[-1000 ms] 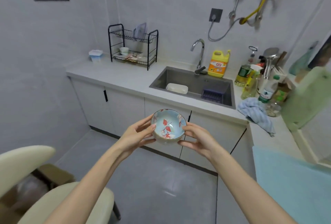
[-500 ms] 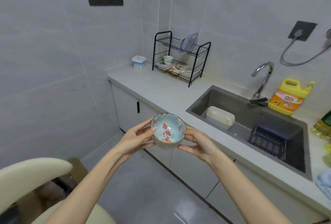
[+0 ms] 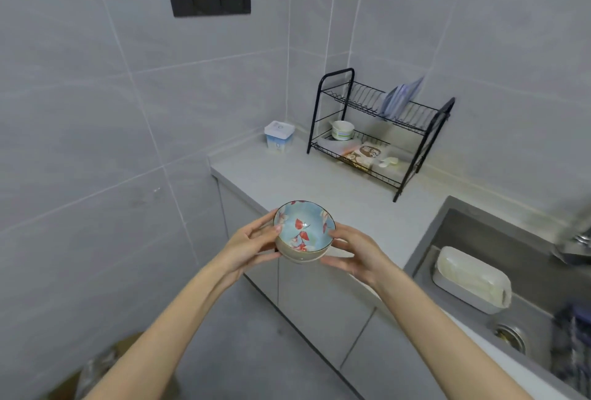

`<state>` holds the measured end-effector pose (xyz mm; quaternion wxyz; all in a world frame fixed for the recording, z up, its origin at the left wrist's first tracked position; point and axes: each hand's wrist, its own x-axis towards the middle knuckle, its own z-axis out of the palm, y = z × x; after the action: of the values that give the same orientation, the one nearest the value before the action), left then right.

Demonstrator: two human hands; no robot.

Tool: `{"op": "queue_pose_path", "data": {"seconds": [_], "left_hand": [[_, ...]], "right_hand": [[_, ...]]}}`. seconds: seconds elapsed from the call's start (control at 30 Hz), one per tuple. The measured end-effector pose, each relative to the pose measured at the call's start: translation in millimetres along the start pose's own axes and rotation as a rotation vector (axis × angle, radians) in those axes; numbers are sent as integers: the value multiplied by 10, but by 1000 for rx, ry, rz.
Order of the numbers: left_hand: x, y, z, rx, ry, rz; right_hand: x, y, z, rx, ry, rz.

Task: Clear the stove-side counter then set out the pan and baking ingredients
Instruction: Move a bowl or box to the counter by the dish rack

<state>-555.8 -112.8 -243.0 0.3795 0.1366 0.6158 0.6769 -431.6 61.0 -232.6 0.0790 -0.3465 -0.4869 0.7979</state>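
Soft, even light — faint shadows; wide-angle bending at edges; faucet point(image 3: 575, 233) at right edge motion-blurred.

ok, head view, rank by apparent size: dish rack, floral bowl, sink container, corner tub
1. dish rack
2. sink container and floral bowl: near alike, and the bowl is closer to the camera, so unranked
3. corner tub

Blue floral bowl point(image 3: 303, 230) held upright, empty, midair.
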Motion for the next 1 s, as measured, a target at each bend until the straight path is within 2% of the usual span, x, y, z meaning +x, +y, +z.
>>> {"op": "queue_pose_path", "data": {"seconds": [0.33, 0.67, 1.0], "left_hand": [[1617, 377, -731, 17, 38, -51], [3620, 669, -1485, 18, 129, -162], [4993, 709, -1866, 62, 133, -292]], "right_hand": [[1767, -459, 630, -50, -16, 72], [4127, -734, 1089, -107, -19, 168], [5352, -877, 1316, -19, 81, 265]]}}
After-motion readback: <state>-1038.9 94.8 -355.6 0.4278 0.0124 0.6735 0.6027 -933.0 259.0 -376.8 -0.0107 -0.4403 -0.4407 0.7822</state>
